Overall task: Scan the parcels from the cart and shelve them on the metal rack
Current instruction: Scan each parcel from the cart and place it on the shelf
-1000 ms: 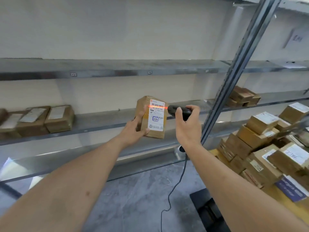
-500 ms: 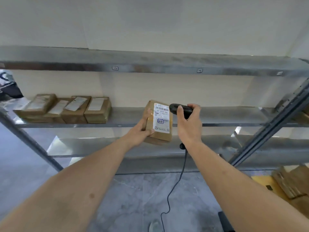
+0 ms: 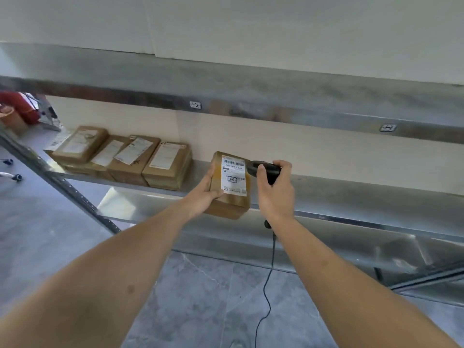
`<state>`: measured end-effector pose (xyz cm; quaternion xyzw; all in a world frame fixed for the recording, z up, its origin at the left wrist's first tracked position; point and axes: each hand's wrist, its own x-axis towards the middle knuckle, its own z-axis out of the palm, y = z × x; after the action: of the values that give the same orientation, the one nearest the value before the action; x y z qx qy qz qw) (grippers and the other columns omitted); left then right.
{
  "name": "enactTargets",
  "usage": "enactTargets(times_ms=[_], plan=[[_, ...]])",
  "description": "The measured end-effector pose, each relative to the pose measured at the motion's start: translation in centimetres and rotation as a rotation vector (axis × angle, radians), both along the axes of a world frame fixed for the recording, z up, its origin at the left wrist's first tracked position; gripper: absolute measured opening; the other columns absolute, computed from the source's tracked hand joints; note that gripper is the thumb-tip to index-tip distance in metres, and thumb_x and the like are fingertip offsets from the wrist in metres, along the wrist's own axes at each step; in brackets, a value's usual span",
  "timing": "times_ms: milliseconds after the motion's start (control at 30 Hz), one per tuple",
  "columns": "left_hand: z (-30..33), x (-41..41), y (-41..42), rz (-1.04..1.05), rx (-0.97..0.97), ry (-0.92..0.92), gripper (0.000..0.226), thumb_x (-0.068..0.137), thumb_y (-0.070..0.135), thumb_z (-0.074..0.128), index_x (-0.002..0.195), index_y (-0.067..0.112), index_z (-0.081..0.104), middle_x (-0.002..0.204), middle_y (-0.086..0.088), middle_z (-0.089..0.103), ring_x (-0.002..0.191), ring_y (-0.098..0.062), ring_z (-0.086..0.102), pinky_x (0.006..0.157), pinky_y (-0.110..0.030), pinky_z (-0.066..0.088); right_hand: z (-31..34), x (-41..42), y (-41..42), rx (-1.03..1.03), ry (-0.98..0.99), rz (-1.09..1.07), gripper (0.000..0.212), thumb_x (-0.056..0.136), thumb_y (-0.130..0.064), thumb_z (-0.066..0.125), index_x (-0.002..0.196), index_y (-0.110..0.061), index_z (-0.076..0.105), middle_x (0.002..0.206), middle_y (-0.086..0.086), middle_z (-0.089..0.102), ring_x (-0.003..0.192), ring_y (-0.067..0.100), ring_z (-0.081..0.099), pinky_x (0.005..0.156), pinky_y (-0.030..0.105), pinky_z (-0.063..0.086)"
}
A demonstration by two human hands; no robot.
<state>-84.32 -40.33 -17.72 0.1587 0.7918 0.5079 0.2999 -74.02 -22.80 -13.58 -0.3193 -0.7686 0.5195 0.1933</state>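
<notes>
Parcel and scanner raised at the metal rack.

My left hand grips the cardboard parcel from its left side, arm outstretched, at the shelf edge; just right, my right hand curls round the barcode scanner.

The left hand covers the lower left corner of the parcel; its label print is too small to read beyond a barcode. The right hand hides most of the scanner body. The cable runs off the bottom edge. The red object at far left is cut off and blurred. Labels on the shelved parcels are illegible.
</notes>
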Motion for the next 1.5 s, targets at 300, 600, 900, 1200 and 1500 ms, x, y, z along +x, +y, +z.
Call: enactTargets(times_ms=[300,600,900,1200,1500], plan=[[-4.1,-8.6,-1.1,0.108,-0.025,-0.119,0.082,0.11,0.02,0.053,0.164,0.054,0.001,0.164,0.012,0.038,0.148,-0.018,0.038,0.124,-0.043,0.025,-3.1,-8.7,-1.3,0.043,-0.051,-0.005,0.035,0.104,-0.049,0.054,0.132,-0.032,0.042,0.104,-0.006,0.068,0.093,0.022,0.069,0.082,0.042,0.057],[-7.0,-13.2,-2.0,0.102,-0.051,-0.127,0.082,0.108,0.035,0.056,0.156,0.066,-0.003,0.164,0.003,0.042,0.151,-0.028,0.039,0.126,-0.057,0.026,-5.6,-13.3,-4.5,0.031,-0.115,-0.078,0.034,0.104,-0.046,0.057,0.13,-0.028,0.046,0.103,-0.008,0.067,0.098,0.022,0.068,0.087,0.037,0.054],[-6.9,-15.2,-1.0,-0.173,-0.491,0.497,0.077,0.101,0.036,0.063,0.166,0.036,0.022,0.175,-0.008,-0.009,0.162,-0.036,-0.006,0.131,-0.048,0.012,-5.8,-15.2,-4.9,0.015,-0.145,-0.107,0.027,0.103,-0.048,0.056,0.121,-0.036,0.04,0.097,-0.011,0.066,0.093,0.025,0.07,0.086,0.045,0.059],[-7.4,-15.7,1.1,-0.456,-0.722,0.586,0.091,0.099,0.068,0.048,0.168,0.038,-0.004,0.173,-0.006,-0.024,0.159,-0.035,-0.022,0.131,-0.052,-0.005,-5.8,-16.0,-4.6,0.019,-0.158,-0.091,0.034,0.104,-0.046,0.055,0.13,-0.028,0.043,0.09,-0.016,0.059,0.092,0.027,0.069,0.081,0.042,0.058],[-6.9,-17.2,-1.1,-0.429,-0.744,0.564,0.089,0.098,0.065,0.051,0.168,0.039,0.002,0.175,-0.003,-0.02,0.16,-0.033,-0.019,0.131,-0.048,-0.005,-5.5,-16.6,-5.4,0.003,-0.148,-0.079,0.036,0.105,-0.042,0.056,0.134,-0.024,0.044,0.102,-0.005,0.062,0.095,0.027,0.067,0.084,0.04,0.056]])
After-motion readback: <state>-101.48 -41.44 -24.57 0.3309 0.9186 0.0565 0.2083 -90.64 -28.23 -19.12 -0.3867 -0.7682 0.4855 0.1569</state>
